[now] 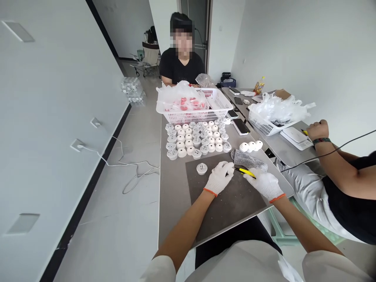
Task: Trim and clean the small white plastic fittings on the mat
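Note:
Both of my hands wear white knit gloves with orange cuffs. My right hand (264, 184) grips a yellow-and-black utility knife (247, 172), its tip pointing left toward my other hand. My left hand (219, 177) is closed over the dark mat (226, 199), fingers curled near the knife tip; what they hold is hidden. Just left of it lies a single white round plastic piece (201, 169) with slots on top. Behind, several rows of similar white round pieces (189, 141) cover the table. A grey fluffy cloth (249, 159) lies right behind the knife.
A white plastic basket (196, 117) with bagged red pieces stands at the table's back, with a person (182, 64) behind it. Phones (241, 126) and three white pieces (251, 146) lie at right. Another person's arm (331, 156) is beside a white scale (296, 138) and a second basket (264, 123).

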Tool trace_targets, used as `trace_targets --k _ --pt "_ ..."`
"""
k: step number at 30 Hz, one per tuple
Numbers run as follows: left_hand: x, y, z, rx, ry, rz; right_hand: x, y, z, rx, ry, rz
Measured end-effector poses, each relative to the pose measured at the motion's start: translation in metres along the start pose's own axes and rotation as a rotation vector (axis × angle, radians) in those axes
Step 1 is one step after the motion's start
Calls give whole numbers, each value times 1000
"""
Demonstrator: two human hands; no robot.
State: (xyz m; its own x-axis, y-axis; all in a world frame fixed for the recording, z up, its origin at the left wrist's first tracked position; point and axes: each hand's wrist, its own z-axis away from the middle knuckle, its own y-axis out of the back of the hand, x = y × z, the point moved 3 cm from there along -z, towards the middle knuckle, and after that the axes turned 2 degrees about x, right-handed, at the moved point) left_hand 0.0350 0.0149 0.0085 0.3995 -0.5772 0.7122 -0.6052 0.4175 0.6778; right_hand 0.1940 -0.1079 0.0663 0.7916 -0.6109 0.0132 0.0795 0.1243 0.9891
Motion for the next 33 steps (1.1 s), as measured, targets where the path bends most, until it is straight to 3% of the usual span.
trace_targets --k 5,10,14,19,20,26,33 --pt "1 0 0 5 -9 -25 14 -10 -6 -135 21 -188" --pt "3 0 0 -11 -81 -44 23 -7 -20 -45 -30 -208" --pt "4 3 0 -27 -79 -64 18 -13 -24 -73 -56 -233" --pt "6 1 1 -18 -75 -79 13 -28 -22 -426 -51 -253" --pt "5 0 1 -8 -77 -83 12 -26 -21 -446 -31 -224" --pt "1 -4 -2 47 -87 -88 3 -1 -19 -163 96 96" --pt "0 -5 -2 15 -55 -98 8 -16 -22 24 154 231"
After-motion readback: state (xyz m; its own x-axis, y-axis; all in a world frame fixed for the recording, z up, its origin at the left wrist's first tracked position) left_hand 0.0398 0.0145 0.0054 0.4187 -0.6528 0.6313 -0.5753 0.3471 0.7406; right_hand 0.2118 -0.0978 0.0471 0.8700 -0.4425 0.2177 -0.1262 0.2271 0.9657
